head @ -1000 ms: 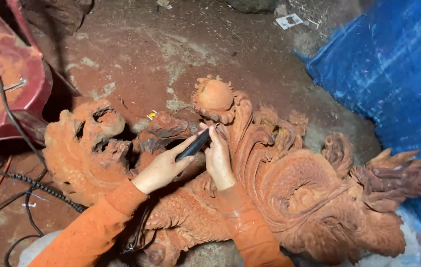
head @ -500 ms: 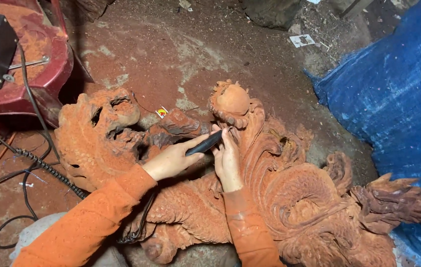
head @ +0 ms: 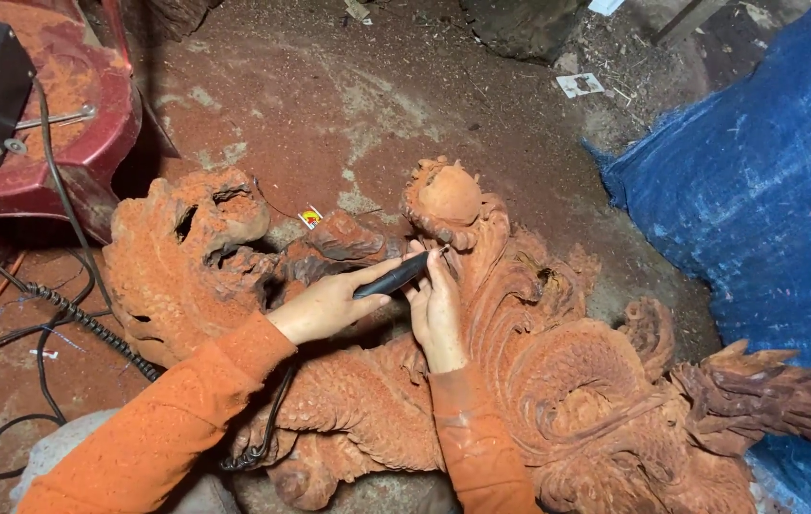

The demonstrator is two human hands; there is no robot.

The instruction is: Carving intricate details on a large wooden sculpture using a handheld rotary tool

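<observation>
Item: black handheld carving tool (head: pixel 392 278), slim, pen-like. Long axis runs lower-left to upper-right; tip points up-right, touching wood just below round ball (head: pixel 448 195) of red-brown carved wood sculpture (head: pixel 558 400). Left hand (head: pixel 327 306): grip clamped round tool body. Right hand (head: pixel 436 306): flat on carving, fingertips at tool tip. Sculpture lies on dusty floor (head: pixel 329 86). Blue tarp (head: pixel 767 190) at right; black cables (head: pixel 53 314) at left.

The left hand (head: pixel 329 306) holds a black rotary tool (head: pixel 394 276) against the wooden carving (head: pixel 558 381), the right hand (head: pixel 436 309) steadying.
</observation>
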